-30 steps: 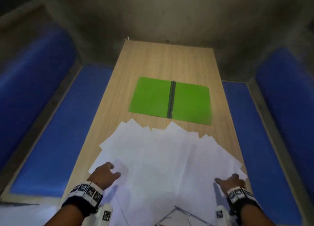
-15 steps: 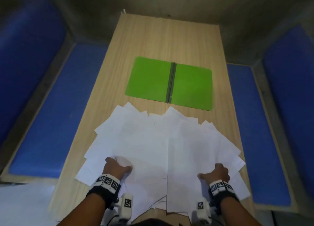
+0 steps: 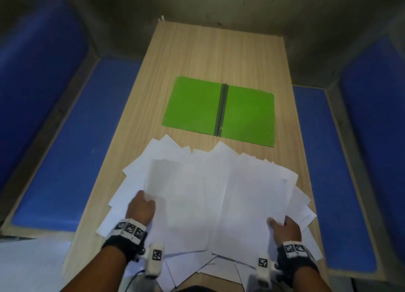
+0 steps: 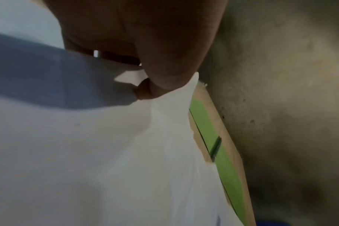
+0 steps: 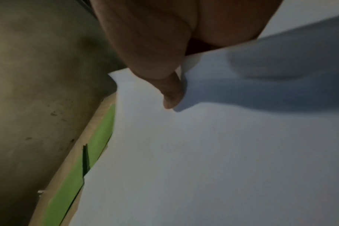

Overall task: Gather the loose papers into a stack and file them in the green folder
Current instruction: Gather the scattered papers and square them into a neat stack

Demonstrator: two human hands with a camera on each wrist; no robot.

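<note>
Since a moment ago both hands have pulled inward and the fan of loose papers [image 3: 210,195] has drawn tighter, its side edges closer to the middle of the wooden table [image 3: 197,50]. The left hand [image 3: 141,210] sits at the left edge of the spread with its fingers curled under; from the wrist camera, the thumb and a fingertip pinch the corner of a top sheet, which bows up a little. The right hand [image 3: 285,230] is at the near right edge, thumb lying on top of the sheets and fingers tucked beneath them, holding several at once. The papers lie overlapping and skewed, many corners poking out toward the far side and some hanging off the near edge. Beyond them, just clear of the farthest corners, the green folder [image 3: 195,107] lies open and flat, its dark spine [image 3: 221,109] running down the centre. Blue cushioned benches [image 3: 72,142] flank the table.
</note>
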